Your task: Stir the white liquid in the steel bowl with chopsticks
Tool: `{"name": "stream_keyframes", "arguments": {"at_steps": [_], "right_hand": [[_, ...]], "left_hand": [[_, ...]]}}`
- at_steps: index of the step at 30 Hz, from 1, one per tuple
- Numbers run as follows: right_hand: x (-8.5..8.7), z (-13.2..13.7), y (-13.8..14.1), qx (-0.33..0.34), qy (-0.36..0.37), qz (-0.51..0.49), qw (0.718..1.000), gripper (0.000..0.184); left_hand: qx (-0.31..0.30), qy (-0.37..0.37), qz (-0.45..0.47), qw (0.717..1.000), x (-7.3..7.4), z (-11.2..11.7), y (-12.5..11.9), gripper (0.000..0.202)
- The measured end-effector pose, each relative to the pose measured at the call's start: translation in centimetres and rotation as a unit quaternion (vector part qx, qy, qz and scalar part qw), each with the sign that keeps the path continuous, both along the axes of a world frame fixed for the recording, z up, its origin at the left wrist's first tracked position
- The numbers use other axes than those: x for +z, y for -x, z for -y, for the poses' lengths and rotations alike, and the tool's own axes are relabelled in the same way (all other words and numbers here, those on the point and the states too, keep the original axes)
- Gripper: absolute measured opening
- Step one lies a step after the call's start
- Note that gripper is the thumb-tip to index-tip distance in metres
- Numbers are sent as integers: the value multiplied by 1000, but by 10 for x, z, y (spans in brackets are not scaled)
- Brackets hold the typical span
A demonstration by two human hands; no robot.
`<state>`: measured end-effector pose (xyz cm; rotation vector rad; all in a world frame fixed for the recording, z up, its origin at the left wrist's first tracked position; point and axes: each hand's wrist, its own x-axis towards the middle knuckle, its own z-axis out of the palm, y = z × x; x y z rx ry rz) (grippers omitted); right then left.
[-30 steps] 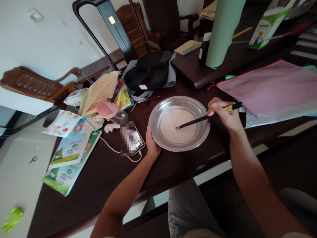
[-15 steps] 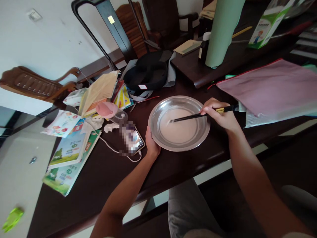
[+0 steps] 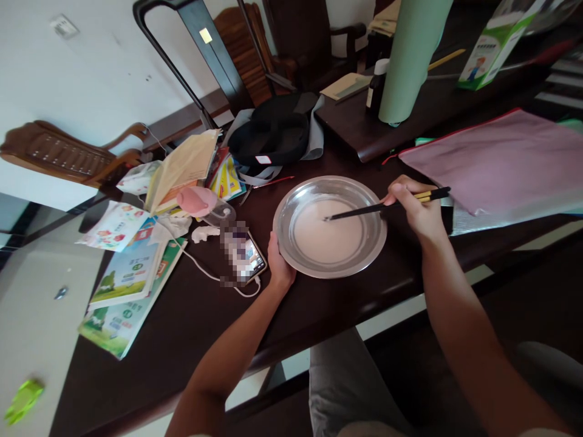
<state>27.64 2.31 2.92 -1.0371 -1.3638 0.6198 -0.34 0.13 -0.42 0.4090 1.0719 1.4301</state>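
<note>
A round metal dish (image 3: 285, 209) with pale pinkish-white liquid (image 3: 330, 240) in it sits on the dark wooden table (image 3: 191, 315). My left hand (image 3: 279, 264) grips the dish's near-left rim, fingers closed on it. My right hand (image 3: 416, 209) is closed on a pair of dark chopsticks (image 3: 364, 210) at the dish's right side. The chopstick tips reach into the liquid near the dish's middle.
A phone (image 3: 243, 255) on a white cable lies just left of the dish. Children's books (image 3: 127, 273), a pink item (image 3: 195, 200) and a black bag (image 3: 273, 130) crowd the left and back. A pink mesh pouch (image 3: 496, 158) lies right, with a green roll (image 3: 407, 60) behind it.
My right hand has circled the chopsticks in the liquid: tips went up-left, then back right. My left hand and the dish stayed put.
</note>
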Motion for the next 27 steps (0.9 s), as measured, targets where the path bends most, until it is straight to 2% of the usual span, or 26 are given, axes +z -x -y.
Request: {"name": "stream_keyframes", "arguments": {"at_steps": [4, 5, 7, 10, 12, 15, 16, 18, 21, 23, 25, 27], "right_hand": [[2, 2, 1, 93, 10, 22, 995, 40], [2, 1, 2, 97, 10, 37, 995, 37], [1, 0, 1, 61, 1, 49, 997, 36], [-2, -1, -1, -1, -15, 2, 1000, 41], [-2, 0, -1, 31, -9, -21, 999, 41], [2, 1, 1, 106, 12, 22, 994, 36], [3, 2, 2, 106, 14, 39, 993, 35], [2, 1, 2, 66, 6, 44, 997, 35], [-1, 0, -1, 4, -19, -10, 1000, 41], [-1, 0, -1, 32, -16, -27, 999, 43], [1, 1, 0, 84, 6, 0, 996, 40], [3, 2, 2, 91, 18, 39, 995, 38]], "left_hand": [[6, 5, 3, 1000, 0, 0, 1, 36], [8, 5, 2, 1000, 0, 1, 0, 36], [8, 2, 0, 1000, 1, 1, 0, 36], [7, 0, -2, 1000, 2, 1, -1, 38], [10, 2, -3, 1000, 1, 1, -1, 37], [15, 2, -6, 1000, 1, 1, 0, 35], [14, 1, -6, 1000, 2, 1, 0, 35], [8, 0, -2, 1000, 2, 1, -1, 35], [5, 1, 7, 1000, 2, 1, -1, 35], [7, -2, 6, 1000, 2, 1, 0, 35], [11, -5, 1, 1000, 1, 1, 1, 34], [14, -6, -2, 1000, 0, 0, 1, 34]]}}
